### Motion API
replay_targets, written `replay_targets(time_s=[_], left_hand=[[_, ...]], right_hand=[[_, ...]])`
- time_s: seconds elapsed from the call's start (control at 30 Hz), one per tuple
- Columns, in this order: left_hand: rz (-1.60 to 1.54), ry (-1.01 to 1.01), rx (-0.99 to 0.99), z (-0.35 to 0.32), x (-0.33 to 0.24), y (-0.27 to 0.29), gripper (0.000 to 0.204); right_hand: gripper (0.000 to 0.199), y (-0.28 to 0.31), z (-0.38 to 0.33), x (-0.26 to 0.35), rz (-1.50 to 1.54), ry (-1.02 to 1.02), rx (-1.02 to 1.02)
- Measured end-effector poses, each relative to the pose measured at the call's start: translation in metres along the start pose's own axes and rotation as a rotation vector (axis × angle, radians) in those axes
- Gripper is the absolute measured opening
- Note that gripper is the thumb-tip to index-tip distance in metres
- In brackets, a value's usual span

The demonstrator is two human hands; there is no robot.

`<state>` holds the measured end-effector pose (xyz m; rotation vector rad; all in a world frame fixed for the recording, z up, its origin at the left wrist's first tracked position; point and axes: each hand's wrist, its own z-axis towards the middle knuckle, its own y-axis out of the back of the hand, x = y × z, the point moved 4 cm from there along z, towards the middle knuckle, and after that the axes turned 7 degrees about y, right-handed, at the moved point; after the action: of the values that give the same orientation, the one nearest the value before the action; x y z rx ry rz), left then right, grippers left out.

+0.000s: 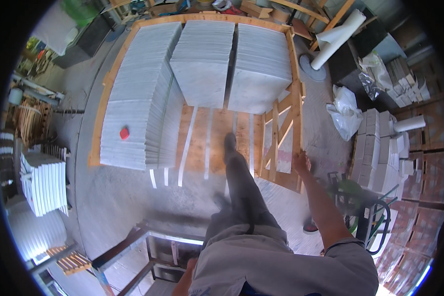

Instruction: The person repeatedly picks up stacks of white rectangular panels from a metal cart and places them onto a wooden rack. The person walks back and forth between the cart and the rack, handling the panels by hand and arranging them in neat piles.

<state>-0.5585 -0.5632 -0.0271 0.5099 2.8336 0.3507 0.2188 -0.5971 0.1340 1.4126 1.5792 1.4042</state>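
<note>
A wooden crate (98, 123) holds three rows of thin pale slabs packed upright: a long row (133, 98) at left, a middle row (202, 47) and a right row (261, 54). One of my feet is on its plywood floor (214, 129), which has white straps across it. My right hand (301, 162) is at the near end of the crate's right side frame, its fingers closed over the wood. Low beside my body is my left hand (190, 266), its fingers mostly hidden. On the left slabs lies a small red object (124, 133).
A dark metal frame (121, 251) stands close at my left. To the right are a hand truck (375, 217), stacked white blocks (372, 148), a plastic bag (345, 111) and a white roll (339, 39). More pale slabs (45, 185) stand at far left.
</note>
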Motion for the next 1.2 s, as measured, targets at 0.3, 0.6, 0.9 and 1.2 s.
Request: replay_targets(time_s=[0.3,0.6,0.9,1.2], left_hand=[[-1.599,0.431,-0.231,-0.047,-0.087,0.048,0.025],[-1.979,0.168,-0.437,-0.037,-0.174,0.004,0.036],[-2.231,0.467,-0.481,-0.061,-0.272,-0.238,0.021],[-1.982,0.462,-0.389,-0.095,-0.354,-0.354,0.023]], right_hand=[[0.043,-0.004,0.003,-0.004,0.028,0.072,-0.036],[0.042,-0.014,0.014,-0.017,-0.036,0.09,-0.017],[0.047,-0.066,0.071,-0.052,-0.07,0.644,0.215],[0.062,-0.02,0.021,-0.024,0.336,0.299,0.337]])
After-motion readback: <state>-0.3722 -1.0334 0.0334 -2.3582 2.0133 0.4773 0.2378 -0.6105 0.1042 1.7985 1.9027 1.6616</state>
